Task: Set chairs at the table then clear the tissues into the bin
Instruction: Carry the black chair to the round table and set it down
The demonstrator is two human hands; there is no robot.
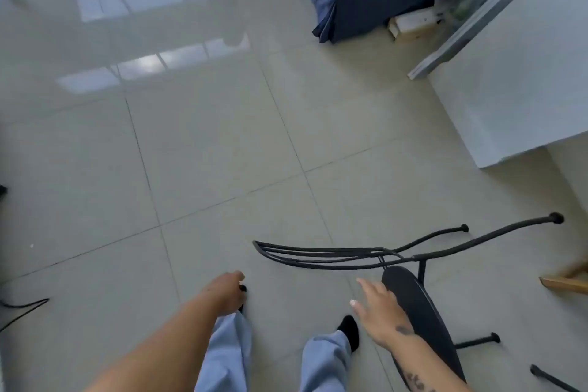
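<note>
Chair (pixel 416 299) tipped on tiled floor (pixel 222 153) — right hand (pixel 380 315), grip wide; left hand (pixel 226 292), loose

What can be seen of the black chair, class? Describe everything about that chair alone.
The black chair lies tipped on its side on the tiled floor, near a white table. Its frame looks like thin dark metal: curved back rods point left, legs with round feet point right. The oval seat shows nearly edge-on. The right hand, fingers spread, reaches the seat; contact is unclear.
</note>
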